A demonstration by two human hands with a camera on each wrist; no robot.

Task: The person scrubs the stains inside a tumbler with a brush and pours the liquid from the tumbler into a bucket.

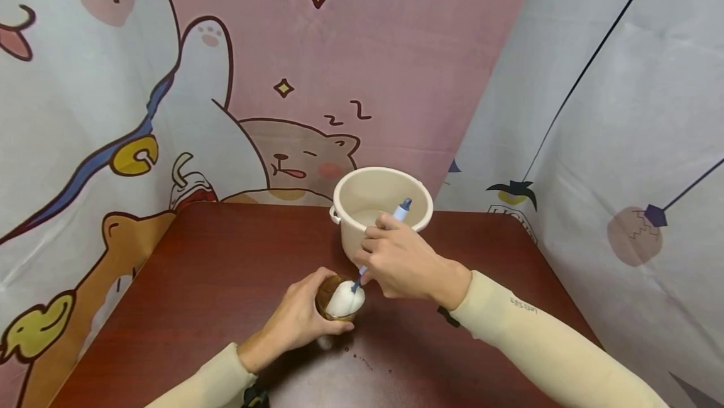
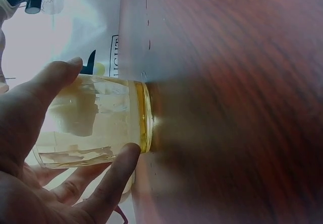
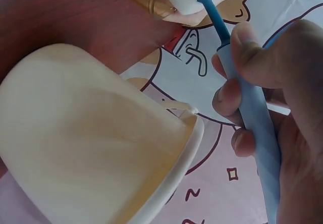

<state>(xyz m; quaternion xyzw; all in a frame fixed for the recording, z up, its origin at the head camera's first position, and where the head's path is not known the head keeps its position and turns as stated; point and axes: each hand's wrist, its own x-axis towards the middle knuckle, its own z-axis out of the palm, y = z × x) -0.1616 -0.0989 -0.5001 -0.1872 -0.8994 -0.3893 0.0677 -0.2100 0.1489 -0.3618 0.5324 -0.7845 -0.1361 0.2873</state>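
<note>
My left hand [image 1: 296,314] grips an amber-tinted clear glass [image 2: 113,133], fingers and thumb round its sides, low over the table. From the left wrist view I cannot tell whether its base touches the wood. A sponge cup brush has its white sponge head [image 1: 342,300] in the mouth of the glass; part of it shows through the wall in the left wrist view. My right hand [image 1: 403,261] holds the brush by its light blue handle [image 3: 255,115], thumb and fingers curled round it. The handle slants up and away from the glass, its dark blue end above the hand.
A cream bucket [image 1: 352,232] stands just behind the hands, toward the back of the reddish-brown table [image 1: 226,257]. Small drops [image 1: 362,359] lie on the wood in front of the glass. Printed cartoon cloth [image 1: 396,49] hangs behind and along the sides.
</note>
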